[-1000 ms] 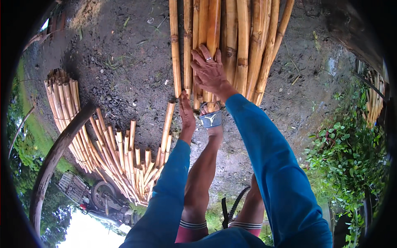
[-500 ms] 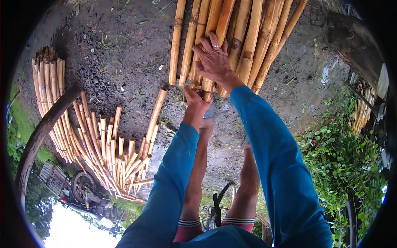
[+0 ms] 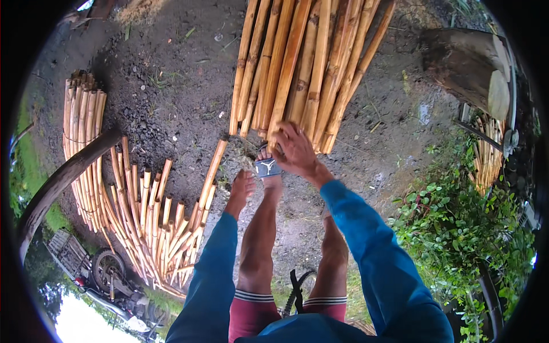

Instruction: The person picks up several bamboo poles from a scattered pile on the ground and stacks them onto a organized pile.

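Observation:
A pile of yellow-brown bamboo poles [image 3: 297,68] lies on the ground at the top middle, its cut ends toward me. My right hand [image 3: 297,153] is at those near ends, fingers apart and touching the end of one pole. It does not wrap around any pole. My left hand [image 3: 241,190] hangs lower and to the left, away from the pile, holding nothing, its fingers apart and slightly blurred. Between the two hands shows my foot in a dark sandal [image 3: 267,167].
To the left, shorter bamboo pieces [image 3: 154,211] fan out beside a tied upright bundle [image 3: 84,114]. A curved wooden post [image 3: 63,177] crosses in front. A motorcycle [image 3: 108,280] stands lower left. Thick logs [image 3: 466,66] and leafy bushes [image 3: 452,228] are at the right.
My left hand has let go of a pole's end and dropped down and left. My right hand has slid from atop the poles toward their near ends. The view has shifted.

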Motion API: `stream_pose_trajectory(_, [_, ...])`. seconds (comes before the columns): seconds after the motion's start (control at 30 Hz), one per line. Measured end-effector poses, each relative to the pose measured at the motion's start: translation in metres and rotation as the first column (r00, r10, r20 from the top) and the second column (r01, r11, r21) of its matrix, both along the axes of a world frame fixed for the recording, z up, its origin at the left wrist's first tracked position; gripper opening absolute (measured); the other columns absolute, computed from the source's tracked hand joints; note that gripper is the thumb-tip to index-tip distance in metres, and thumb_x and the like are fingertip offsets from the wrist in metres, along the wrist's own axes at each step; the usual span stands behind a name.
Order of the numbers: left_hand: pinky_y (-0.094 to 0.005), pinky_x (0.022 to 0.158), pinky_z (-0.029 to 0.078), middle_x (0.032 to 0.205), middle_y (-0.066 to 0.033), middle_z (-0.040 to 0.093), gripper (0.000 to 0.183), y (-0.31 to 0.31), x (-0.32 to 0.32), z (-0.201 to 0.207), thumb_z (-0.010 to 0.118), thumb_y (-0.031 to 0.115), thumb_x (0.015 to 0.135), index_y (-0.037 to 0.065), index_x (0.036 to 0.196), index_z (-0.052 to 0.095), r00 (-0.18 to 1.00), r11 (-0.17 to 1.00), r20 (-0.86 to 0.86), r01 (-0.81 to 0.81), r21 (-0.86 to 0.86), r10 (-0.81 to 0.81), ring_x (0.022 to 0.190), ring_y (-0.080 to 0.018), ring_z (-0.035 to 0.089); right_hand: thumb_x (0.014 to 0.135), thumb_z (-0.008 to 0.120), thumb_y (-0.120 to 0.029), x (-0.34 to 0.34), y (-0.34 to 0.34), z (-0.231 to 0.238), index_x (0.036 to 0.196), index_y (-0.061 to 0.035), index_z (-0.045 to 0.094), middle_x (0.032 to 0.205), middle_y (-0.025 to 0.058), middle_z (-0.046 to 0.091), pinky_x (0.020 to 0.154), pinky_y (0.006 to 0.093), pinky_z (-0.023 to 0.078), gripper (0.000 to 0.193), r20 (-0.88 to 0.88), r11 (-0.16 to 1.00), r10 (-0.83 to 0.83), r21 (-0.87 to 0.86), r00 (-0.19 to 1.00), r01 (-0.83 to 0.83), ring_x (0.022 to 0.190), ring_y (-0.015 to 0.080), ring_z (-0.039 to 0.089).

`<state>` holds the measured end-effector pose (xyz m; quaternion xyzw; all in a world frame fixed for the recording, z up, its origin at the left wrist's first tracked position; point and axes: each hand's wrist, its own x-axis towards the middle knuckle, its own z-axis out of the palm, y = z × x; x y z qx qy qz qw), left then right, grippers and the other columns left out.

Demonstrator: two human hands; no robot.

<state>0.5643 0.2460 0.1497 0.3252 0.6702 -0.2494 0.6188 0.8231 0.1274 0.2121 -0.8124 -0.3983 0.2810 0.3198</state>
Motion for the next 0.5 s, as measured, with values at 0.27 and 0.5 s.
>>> stream_pose_trajectory(0.27, [-0.0286,0.058,0.045,0.089,-0.0048,0.064,0.057,-0.048,-0.129,0.150,0.047,0.060,0.094,0.008,0.110,0.062,0.999,0.994,-0.008,0.036,0.106,-0.035,0.070,-0.0137,0.060,0.077,0.073,-0.023,-0.118,-0.292,0.041,0.099,-0.0066,0.063,0.103,0.0174,0.061,0.088,0.0469,0.047,0.029,-0.017,0.916,-0.246,-0.332,0.969,0.226,0.100,0.0374,0.057])
stream_pose_trajectory(0.5, [-0.0340,0.059,0.048,0.083,-0.0061,0.061,0.060,-0.243,-0.280,0.324,0.044,0.060,0.093,0.004,0.107,0.059,0.981,0.979,-0.028,-0.192,0.073,0.194,0.066,-0.0184,0.057,0.084,0.070,-0.046,-0.106,-0.495,0.124,0.094,-0.0015,0.069,0.091,0.0157,0.072,0.080,0.0415,0.052,0.046,-0.357,0.700,-0.565,-0.685,0.744,0.203,0.089,0.0255,0.068])
